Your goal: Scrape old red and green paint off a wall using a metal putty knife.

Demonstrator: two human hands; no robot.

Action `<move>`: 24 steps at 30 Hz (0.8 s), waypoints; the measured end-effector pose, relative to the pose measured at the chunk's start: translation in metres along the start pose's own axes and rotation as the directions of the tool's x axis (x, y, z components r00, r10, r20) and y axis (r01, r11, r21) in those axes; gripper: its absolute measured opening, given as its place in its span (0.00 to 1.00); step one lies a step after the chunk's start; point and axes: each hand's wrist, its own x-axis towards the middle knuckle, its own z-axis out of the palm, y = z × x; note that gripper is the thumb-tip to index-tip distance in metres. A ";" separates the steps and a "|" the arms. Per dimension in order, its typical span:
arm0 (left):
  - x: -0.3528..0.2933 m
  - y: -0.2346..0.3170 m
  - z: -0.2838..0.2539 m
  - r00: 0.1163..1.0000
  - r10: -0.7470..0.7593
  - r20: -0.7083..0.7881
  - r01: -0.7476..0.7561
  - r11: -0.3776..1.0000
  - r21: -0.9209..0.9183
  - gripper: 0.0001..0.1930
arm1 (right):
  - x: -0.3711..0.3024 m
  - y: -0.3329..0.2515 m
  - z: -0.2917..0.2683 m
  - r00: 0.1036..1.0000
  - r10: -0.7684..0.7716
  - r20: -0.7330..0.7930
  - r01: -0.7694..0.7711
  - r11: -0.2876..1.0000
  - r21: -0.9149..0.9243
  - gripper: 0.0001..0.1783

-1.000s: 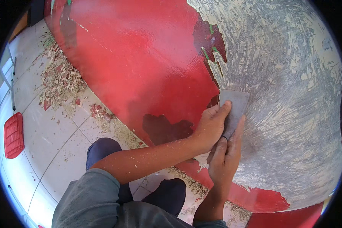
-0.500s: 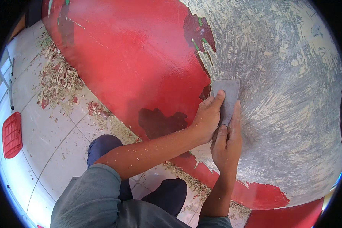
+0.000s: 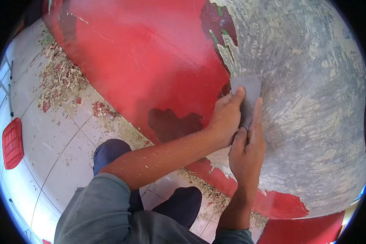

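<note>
A flat grey metal scraper (image 3: 250,91) lies against the wall, its wide edge pointing up and away from me. My right hand (image 3: 247,152) is closed around its lower end, the forefinger stretched along the side. From the left, my left hand (image 3: 227,118) grips the same scraper, thumb pressed on its face. The fingers behind it are hidden. The blade sits where the glossy red paint (image 3: 150,53) meets the stripped, scratched grey-and-cream surface (image 3: 313,105). A ragged dark red patch (image 3: 173,124) shows left of my hands.
Paint flakes (image 3: 61,77) are heaped on the pale tiled floor (image 3: 49,142) and strewn along the wall's foot. A red plastic piece (image 3: 13,143), perhaps a stool seat, stands at the far left near thin metal legs (image 3: 10,89). My knees (image 3: 112,152) are close to the wall.
Both hands and the scraper have shifted slightly up and to the right along the stripped surface. The grip looks the same, and the view has moved a little.
</note>
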 end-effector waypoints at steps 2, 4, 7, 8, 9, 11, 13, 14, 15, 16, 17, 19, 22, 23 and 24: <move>0.003 -0.002 0.007 0.997 0.078 0.010 -0.078 0.994 0.075 0.19 | 0.005 0.000 0.005 1.000 -0.003 -0.025 0.003 1.000 -0.004 0.34; -0.001 0.004 0.004 0.998 0.066 -0.012 -0.065 0.994 0.089 0.19 | 0.007 0.004 0.008 0.999 0.011 -0.046 -0.011 1.000 -0.010 0.33; -0.004 0.004 -0.003 0.999 0.041 -0.028 -0.038 0.993 0.116 0.18 | 0.002 0.005 0.010 0.989 -0.133 -0.067 0.133 0.991 -0.003 0.33; -0.001 0.008 -0.005 0.999 0.033 -0.021 -0.030 0.992 0.120 0.18 | 0.000 0.003 0.008 0.998 -0.046 -0.035 0.047 0.999 0.015 0.33; 0.001 0.009 -0.004 0.999 0.043 -0.014 -0.041 0.991 0.127 0.18 | 0.000 0.001 0.008 0.999 0.039 0.000 -0.039 0.999 0.031 0.33; 0.001 0.007 0.000 1.000 -0.014 0.008 0.013 0.997 0.070 0.18 | 0.004 0.002 0.015 0.999 0.007 -0.053 -0.003 0.998 0.065 0.33; 0.000 0.009 -0.003 1.000 0.012 0.017 -0.013 0.996 0.090 0.18 | 0.000 0.000 0.013 0.996 -0.011 -0.093 0.020 0.996 0.092 0.33; 0.003 0.013 -0.004 0.998 0.039 0.043 -0.043 0.993 0.113 0.19 | 0.001 -0.003 0.011 0.999 0.021 -0.042 -0.017 0.995 0.099 0.33; 0.002 0.012 -0.004 0.998 0.039 0.048 -0.045 0.992 0.114 0.19 | 0.002 -0.006 0.010 0.999 0.054 0.008 -0.054 0.993 0.103 0.33; -0.002 0.007 -0.004 1.000 0.020 -0.002 -0.019 0.992 0.128 0.19 | 0.001 -0.007 0.012 0.999 0.052 0.004 -0.052 0.993 0.102 0.33; -0.004 0.007 0.000 0.999 0.005 -0.052 0.002 0.990 0.138 0.19 | 0.000 -0.007 0.013 0.997 0.072 0.000 -0.072 0.990 0.120 0.33; -0.001 0.017 0.000 1.000 0.016 -0.015 -0.014 0.990 0.141 0.18 | 0.005 -0.009 0.014 0.996 0.088 -0.007 -0.086 0.987 0.135 0.33; -0.012 0.017 -0.001 1.000 -0.009 -0.030 0.013 0.992 0.128 0.18 | 0.000 -0.007 0.016 0.992 0.124 0.027 -0.126 0.990 0.067 0.33; -0.009 0.020 0.001 0.999 -0.004 -0.033 0.008 0.994 0.107 0.18 | 0.001 0.000 0.018 0.999 -0.004 -0.051 0.007 0.998 0.070 0.34; -0.005 0.021 0.000 1.000 0.000 -0.024 0.003 0.994 0.110 0.18 | 0.003 0.003 0.020 0.983 -0.131 -0.128 0.140 0.988 0.062 0.34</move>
